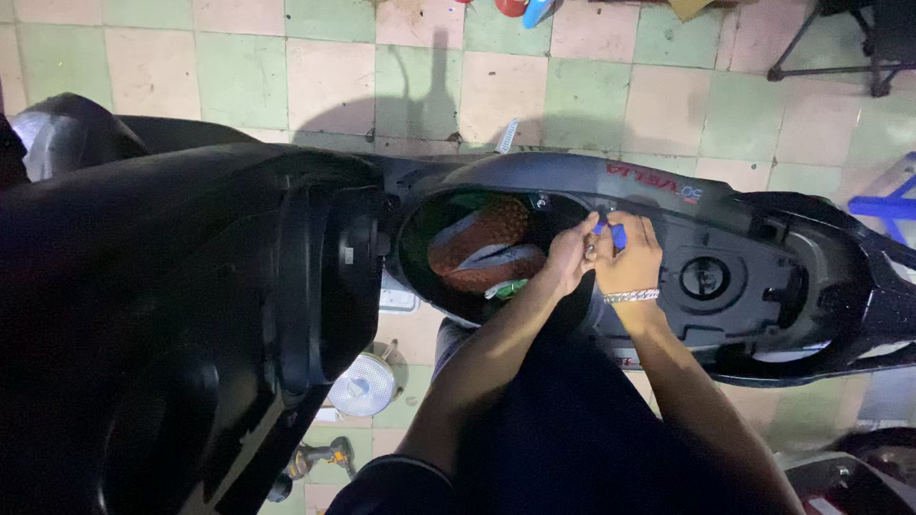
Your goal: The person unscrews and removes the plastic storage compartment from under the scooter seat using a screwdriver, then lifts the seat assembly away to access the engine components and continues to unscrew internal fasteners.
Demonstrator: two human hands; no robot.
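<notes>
head view: the left hand [571, 259] and the right hand [632, 262] meet at the rim of a scooter's open under-seat compartment [420, 229], just beside each other, the right one's fingers pinching a small blue-handled tool [615, 234] against the dark body panel [725, 277]. whether the left hand's curled fingers grip anything, i cannot tell. a silver bracelet [631, 297] circles the right wrist, and orange-brown shoes [482, 243] lie inside the compartment.

Checkered floor tiles [334, 86], round headlamp [363, 384], yellow drill [320, 458], blue stool [892, 205]
</notes>
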